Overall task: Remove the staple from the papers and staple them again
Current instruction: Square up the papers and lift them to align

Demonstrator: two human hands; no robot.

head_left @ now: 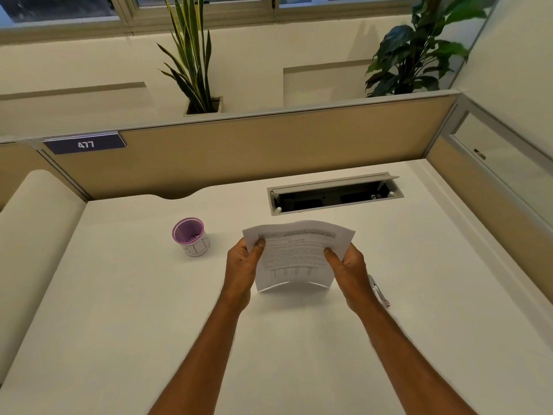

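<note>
Papers held above mid-tabletop, bowed. Left hand has its grip closed on the left edge, right hand on the right edge, thumbs on top. Printed text too small to read. Purple-rimmed cup, hand-lettered "BIN", stands left of the papers. Sign on the divider reads "477". A pink object lies partly hidden beside the right wrist.

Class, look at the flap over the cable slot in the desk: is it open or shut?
Open. The cable slot's flap is tilted up at the back, and the dark recess beneath it shows in the desk.
</note>
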